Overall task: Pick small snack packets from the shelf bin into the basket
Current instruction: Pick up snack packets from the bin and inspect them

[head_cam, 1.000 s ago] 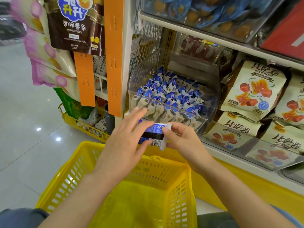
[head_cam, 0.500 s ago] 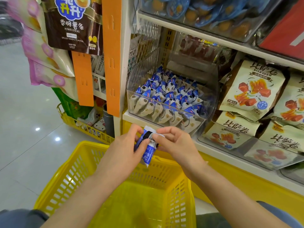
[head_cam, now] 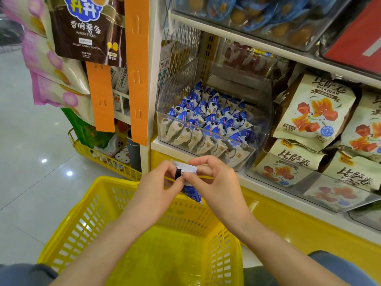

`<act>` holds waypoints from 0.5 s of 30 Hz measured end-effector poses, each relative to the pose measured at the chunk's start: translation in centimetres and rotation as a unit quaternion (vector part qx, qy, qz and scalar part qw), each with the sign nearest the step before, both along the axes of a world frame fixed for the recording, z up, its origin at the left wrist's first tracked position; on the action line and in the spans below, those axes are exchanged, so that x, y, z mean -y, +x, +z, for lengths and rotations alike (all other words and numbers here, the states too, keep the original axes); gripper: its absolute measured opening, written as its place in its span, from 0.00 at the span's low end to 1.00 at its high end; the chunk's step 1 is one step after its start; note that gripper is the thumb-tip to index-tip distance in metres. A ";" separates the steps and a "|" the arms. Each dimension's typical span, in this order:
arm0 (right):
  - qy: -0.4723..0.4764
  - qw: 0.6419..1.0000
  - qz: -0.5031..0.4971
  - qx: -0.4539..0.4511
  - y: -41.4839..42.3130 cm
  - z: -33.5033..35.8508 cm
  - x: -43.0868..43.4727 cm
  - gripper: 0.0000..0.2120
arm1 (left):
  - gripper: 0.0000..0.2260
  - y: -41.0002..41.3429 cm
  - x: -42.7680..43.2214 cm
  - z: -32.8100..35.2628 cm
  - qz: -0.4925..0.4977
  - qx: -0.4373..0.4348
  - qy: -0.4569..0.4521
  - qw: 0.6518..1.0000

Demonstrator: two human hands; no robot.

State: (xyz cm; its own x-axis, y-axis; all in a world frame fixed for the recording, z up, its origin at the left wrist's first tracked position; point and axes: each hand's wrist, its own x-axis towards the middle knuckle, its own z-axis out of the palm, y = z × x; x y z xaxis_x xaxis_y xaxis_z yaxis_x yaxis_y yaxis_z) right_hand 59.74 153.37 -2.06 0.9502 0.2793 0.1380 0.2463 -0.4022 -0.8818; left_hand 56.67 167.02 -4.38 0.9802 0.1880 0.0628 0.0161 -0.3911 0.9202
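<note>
One snack packet (head_cam: 192, 194), blue-white, pinched at top seam by left hand (head_cam: 156, 193) and right hand (head_cam: 218, 186) together. Hangs below fingers, above far rim of yellow basket (head_cam: 115, 179). Likely light, crinkly, soft; grip sealed edge. Shelf bin (head_cam: 265, 129) beyond hands, full of same packets.

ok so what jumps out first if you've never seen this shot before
Dead centre, the left hand and right hand together pinch one small blue and white snack packet above the far rim of the bright yellow basket, which fills the bottom of the view. Just behind them, a clear bin is packed with matching packets.
</note>
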 end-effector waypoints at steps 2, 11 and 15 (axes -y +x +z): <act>0.002 1.000 0.003 -0.011 0.1 0.0 -0.2 0.08 | 0.10 0.2 0.0 0.0 0.021 0.019 0.012 1.000; 0.024 0.998 -0.028 -0.055 0.8 -0.2 -0.4 0.10 | 0.12 0.2 0.6 0.3 0.027 0.052 -0.026 0.998; 0.032 0.996 -0.027 -0.076 0.9 -0.2 -0.4 0.12 | 0.16 0.1 0.7 0.3 0.038 0.074 0.012 0.996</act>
